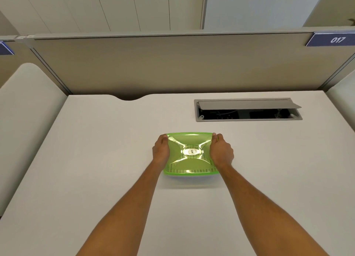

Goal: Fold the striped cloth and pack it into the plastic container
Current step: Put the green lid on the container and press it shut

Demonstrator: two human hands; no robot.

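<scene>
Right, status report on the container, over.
Both hands, left and right, grip green lid sides. Striped cloth visible beneath lid, inside container. Nothing in the way.

- The plastic container (190, 174) sits flat on the desk in front of me, near the middle. It is closed by a translucent green lid (189, 144), rectangular with rounded corners, moulded with an X-shaped relief and a round clear knob at its centre.
- The striped cloth (189, 170) lies inside; I see it only through the lid, as pale fabric with short dark stripes along the near edge and on both sides of the knob. How it is folded I cannot tell.
- The base below the lid shows only as a thin pale edge at the near side.
</scene>
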